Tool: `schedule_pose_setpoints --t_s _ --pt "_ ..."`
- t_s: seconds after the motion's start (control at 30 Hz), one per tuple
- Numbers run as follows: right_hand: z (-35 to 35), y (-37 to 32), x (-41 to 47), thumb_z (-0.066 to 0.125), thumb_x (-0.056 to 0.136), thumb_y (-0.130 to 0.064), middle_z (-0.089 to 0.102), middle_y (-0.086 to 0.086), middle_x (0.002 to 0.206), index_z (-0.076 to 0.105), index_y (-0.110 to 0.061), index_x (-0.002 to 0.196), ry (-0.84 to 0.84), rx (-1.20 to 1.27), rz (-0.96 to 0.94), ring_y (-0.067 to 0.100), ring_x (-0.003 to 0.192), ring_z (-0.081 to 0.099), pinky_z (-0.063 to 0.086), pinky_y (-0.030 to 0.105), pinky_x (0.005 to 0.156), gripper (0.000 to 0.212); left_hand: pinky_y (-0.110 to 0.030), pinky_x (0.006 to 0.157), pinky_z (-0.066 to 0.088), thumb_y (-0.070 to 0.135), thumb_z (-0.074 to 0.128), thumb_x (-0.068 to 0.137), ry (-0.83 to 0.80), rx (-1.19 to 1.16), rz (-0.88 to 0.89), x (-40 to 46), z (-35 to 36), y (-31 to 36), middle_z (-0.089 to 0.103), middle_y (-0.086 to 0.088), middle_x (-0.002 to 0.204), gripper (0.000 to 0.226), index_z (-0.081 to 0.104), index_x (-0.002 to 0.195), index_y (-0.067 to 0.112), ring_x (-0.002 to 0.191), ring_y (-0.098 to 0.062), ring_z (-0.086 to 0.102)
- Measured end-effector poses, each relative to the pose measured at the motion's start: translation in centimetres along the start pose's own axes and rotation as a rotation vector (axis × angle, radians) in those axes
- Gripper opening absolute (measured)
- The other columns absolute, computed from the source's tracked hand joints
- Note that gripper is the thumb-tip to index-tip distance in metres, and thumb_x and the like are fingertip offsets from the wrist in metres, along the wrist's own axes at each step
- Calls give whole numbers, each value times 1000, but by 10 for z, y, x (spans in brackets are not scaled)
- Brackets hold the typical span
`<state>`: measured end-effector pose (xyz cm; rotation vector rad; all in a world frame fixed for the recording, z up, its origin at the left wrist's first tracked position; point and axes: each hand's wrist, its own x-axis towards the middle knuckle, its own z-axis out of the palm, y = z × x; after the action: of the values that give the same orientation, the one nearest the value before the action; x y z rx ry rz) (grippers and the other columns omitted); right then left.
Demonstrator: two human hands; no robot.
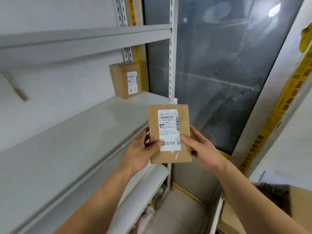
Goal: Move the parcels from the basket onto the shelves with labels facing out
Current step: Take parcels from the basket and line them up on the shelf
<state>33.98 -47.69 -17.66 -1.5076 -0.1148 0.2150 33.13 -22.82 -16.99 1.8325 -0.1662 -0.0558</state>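
**Parcel held at shelf edge, label toward camera**

Left hand [141, 150] and right hand [200, 146] grip the brown parcel [169, 134] at frame centre, thumbs on its label. Placed parcel [125, 80] stands upper centre on the shelf [70, 132]. Risk: setting it down unturned or knocking it over hides the label.

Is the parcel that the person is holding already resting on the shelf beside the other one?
No, both hands hold the parcel in the air before the shelf, apart from the standing parcel.
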Motion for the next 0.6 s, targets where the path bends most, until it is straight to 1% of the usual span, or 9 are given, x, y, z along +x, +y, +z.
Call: schedule_pose_setpoints --t_s 0.07,0.1,0.17,0.27,0.33,0.4,0.43,0.53,0.6 --pt "12 -17 16 73 96 -32 66 -21 138 29 -58 154 -132 -106 -5 8 125 66 55 40 105 77 -44 109 53 44 76 90 43 21 32 6 -31 4 68 20 136 63 49 147 49 120 -4 68" --pt "18 -25 26 75 96 -34 63 -24 141 25 -61 155 -186 -149 1 7 127 64 55 40 105 82 -43 109 54 46 76 89 60 41 48 9 -45 5 67 19 137 66 48 149 48 121 -6 68" --pt "35 -39 46 78 94 -34 62 -24 144 22 -60 158 -229 -194 1 9 128 65 55 44 107 89 -43 109 53 50 74 89 99 96 86 14 -73 8 66 20 139 70 44 152 47 124 -8 66" --pt "72 -51 79 75 96 -30 66 -19 140 30 -54 159 -175 -211 -83 11 130 64 58 40 104 81 -38 111 51 44 69 99 189 147 112 19 -109 13 63 26 138 59 42 150 49 127 -6 62" --pt "100 -56 100 72 99 -29 62 -18 144 32 -53 160 -140 -219 -118 10 135 57 59 34 100 77 -40 113 49 47 65 99 251 173 106 22 -133 11 60 25 144 63 36 155 49 131 -11 60" --pt "125 -56 122 73 98 -29 58 -20 147 33 -54 159 -131 -241 -150 7 136 52 54 39 108 77 -42 114 49 51 64 94 302 207 95 25 -156 5 56 27 148 70 32 156 51 131 -13 61" --pt "136 -55 132 74 99 -27 58 -22 146 33 -54 158 -138 -256 -165 3 135 52 49 41 113 77 -40 112 49 47 64 96 330 226 85 25 -166 1 54 29 148 70 30 157 51 129 -14 63" --pt "167 -50 164 73 99 -23 62 -27 137 36 -52 158 -173 -298 -195 -10 119 59 47 34 113 76 -30 101 51 30 65 102 422 264 57 26 -191 -8 54 38 136 68 30 157 49 120 -14 69" --pt "184 -45 185 74 99 -22 64 -23 137 36 -51 159 -195 -319 -215 -9 117 62 50 33 111 76 -28 96 53 25 66 101 482 281 46 29 -203 -15 56 43 128 65 36 154 48 115 -13 72"
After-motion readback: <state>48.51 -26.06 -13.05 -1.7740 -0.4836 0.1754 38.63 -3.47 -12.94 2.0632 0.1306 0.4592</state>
